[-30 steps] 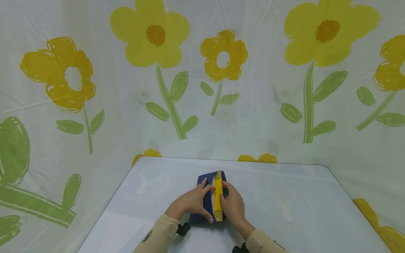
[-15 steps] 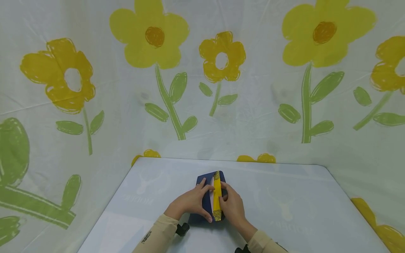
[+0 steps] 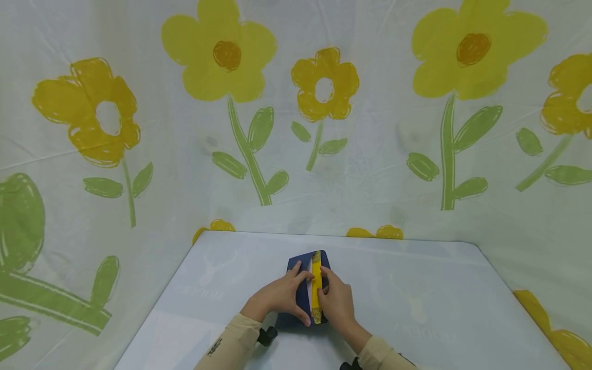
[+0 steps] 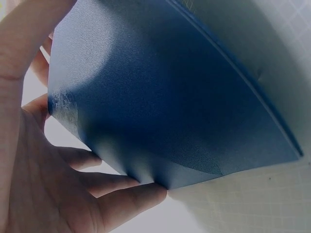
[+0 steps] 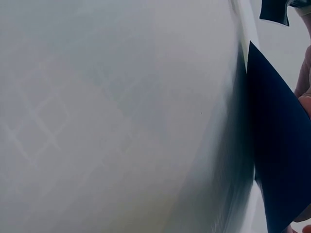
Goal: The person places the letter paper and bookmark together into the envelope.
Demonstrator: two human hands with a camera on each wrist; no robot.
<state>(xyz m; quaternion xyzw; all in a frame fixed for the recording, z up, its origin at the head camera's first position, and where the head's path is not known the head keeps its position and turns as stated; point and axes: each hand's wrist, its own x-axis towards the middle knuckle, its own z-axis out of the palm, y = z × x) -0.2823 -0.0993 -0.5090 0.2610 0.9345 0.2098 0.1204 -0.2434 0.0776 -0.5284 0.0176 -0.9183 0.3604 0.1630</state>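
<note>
A dark blue, book-shaped folder [image 3: 302, 295] stands in the middle of the white table, with a yellow strip [image 3: 316, 285] along its right part, patterned gold at both ends. A narrow white layer shows between the two. My left hand [image 3: 279, 295] grips the blue part from the left, thumb at the near end, other fingers spread farther up. In the left wrist view, fingertips meet the edge of the blue cover [image 4: 155, 97]. From the right, my right hand [image 3: 338, 300] pinches the strip's side with thumb and fingers. A blue panel [image 5: 282, 141] hides most of that hand in the right wrist view.
The white tabletop [image 3: 416, 308] carries faint printed marks and extends on both sides of the folder. Behind and beside it hangs a pale cloth [image 3: 370, 195] printed with large yellow flowers. A black wrist device [image 3: 267, 336] sits by the left sleeve.
My right hand has shifted slightly left, and the yellow strip looks narrower than a second ago. The left hand and the blue folder keep nearly the same place.
</note>
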